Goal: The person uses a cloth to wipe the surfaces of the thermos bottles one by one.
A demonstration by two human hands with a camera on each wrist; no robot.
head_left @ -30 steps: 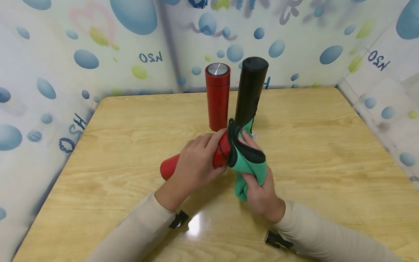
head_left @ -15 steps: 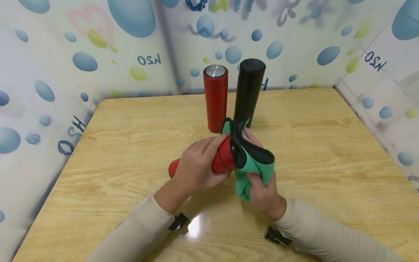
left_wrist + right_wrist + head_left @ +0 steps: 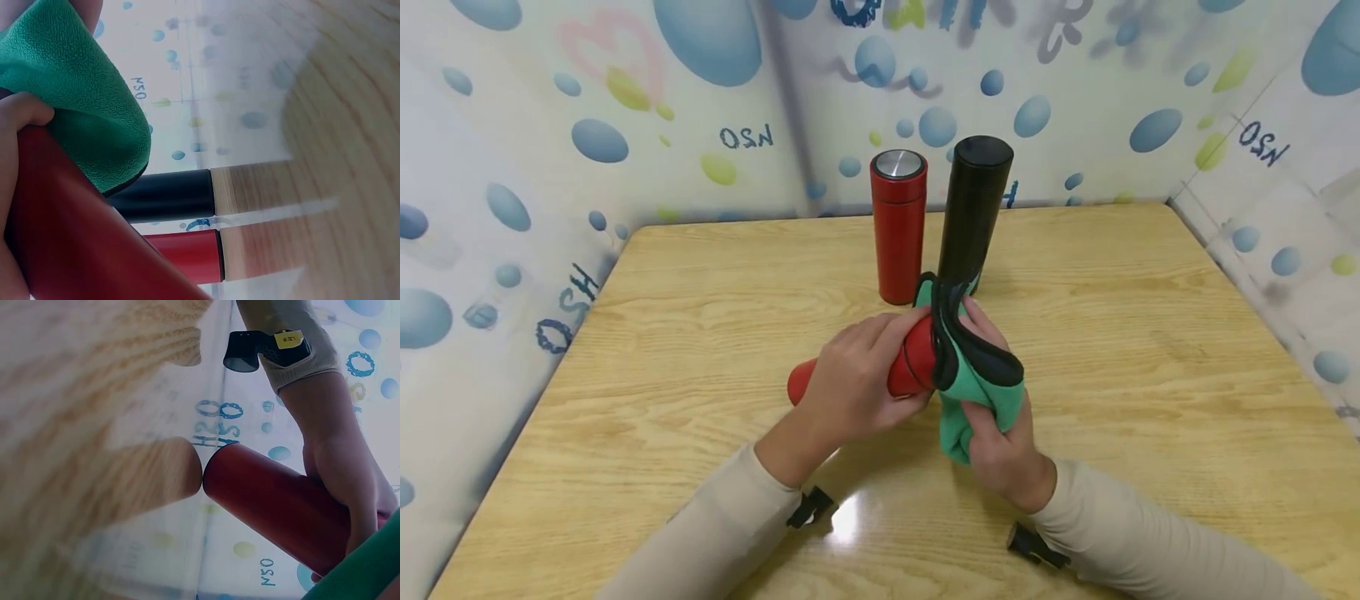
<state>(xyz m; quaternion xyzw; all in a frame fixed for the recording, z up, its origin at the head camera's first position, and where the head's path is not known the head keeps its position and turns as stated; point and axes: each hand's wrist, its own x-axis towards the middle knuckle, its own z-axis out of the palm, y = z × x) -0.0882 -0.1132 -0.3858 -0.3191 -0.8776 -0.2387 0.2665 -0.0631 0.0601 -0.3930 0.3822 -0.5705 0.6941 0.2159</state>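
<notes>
My left hand (image 3: 853, 379) grips a red thermos bottle (image 3: 912, 358) round its body, tilted with its top end toward the right. My right hand (image 3: 1003, 442) holds a green cloth with a black border (image 3: 973, 379) over that top end, thumb and fingers pinching its folds. The cloth hides the bottle's lid. In the right wrist view the lower end of the held red bottle (image 3: 81, 219) comes down close to the tabletop. The left wrist view shows the fuzzy green cloth (image 3: 81, 81) lying against the bottle next to the left thumb.
Behind the hands a second red thermos (image 3: 898, 229) with a silver lid top stands upright. Right beside it is a black thermos (image 3: 973, 212), its base partly covered by the cloth. The wooden table (image 3: 700, 292) meets a patterned wall (image 3: 820, 100) at its back edge.
The held red bottle's lower end has shifted a little rightward and its top end has turned slightly toward the viewer. The cloth has moved slightly right with the right hand.
</notes>
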